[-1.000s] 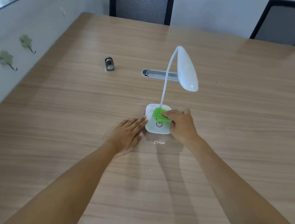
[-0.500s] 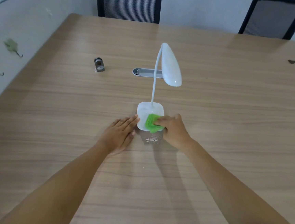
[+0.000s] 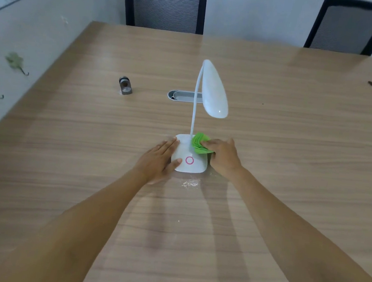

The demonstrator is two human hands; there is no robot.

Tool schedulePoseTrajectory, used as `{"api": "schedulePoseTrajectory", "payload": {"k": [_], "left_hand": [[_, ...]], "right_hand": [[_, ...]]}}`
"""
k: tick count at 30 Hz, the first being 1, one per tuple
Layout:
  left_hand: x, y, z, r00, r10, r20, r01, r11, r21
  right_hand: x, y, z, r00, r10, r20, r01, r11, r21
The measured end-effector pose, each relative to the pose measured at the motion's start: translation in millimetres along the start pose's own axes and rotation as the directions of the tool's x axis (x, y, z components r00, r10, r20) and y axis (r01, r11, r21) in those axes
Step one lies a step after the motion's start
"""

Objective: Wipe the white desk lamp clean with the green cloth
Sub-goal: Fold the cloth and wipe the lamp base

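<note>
One white desk lamp (image 3: 189, 158) stood on one worktop (image 3: 292, 150); left hand (image 3: 159, 161) lay flat, fingers together, against its base; right hand (image 3: 223, 156) fingers pinched one green cloth (image 3: 199, 144).

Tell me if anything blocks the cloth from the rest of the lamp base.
Nothing visible does. The right hand holds the green cloth on the base's far right corner beside the stem; the left hand only braces the left edge.

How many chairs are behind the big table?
2. One chair stands at the far edge of the table, about the middle; the other chair is at the far right. More could be outside the picture.
</note>
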State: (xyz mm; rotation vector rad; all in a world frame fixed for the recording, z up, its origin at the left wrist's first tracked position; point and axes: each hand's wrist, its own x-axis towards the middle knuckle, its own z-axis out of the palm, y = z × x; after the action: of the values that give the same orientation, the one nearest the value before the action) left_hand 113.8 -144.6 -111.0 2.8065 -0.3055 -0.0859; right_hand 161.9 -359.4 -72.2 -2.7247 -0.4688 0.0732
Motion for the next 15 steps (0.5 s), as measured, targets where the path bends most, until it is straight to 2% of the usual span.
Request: {"api": "schedulePoseTrajectory", "payload": {"k": [3,6,10,13,15], "left_hand": [[0,-3,3,1.0,0.001,-0.002,-0.001,1.0,0.026],[-1,-1,4,1.0,0.008,-0.019,-0.007,0.999,0.035],[-4,2,1,1.0,-0.004,-0.029,0.005,0.999,0.043],[-5,4,1,0.999,-0.002,-0.035,0.004,0.999,0.05],[-5,4,1,0.999,0.002,-0.036,0.0,0.998,0.055]], "right_hand": [[-2,9,-9,0.997,0.059,-0.043,-0.064,0.992,-0.11],[3,-1,-15,0.983,0.112,-0.146,-0.121,0.992,-0.048],[-2,-16,1,1.0,-0.004,-0.005,0.004,1.0,0.006],[0,-4,-8,0.983,0.182,-0.03,-0.183,0.982,-0.039],[2,-4,-16,0.971,0.208,-0.114,-0.217,0.973,-0.076]]}}
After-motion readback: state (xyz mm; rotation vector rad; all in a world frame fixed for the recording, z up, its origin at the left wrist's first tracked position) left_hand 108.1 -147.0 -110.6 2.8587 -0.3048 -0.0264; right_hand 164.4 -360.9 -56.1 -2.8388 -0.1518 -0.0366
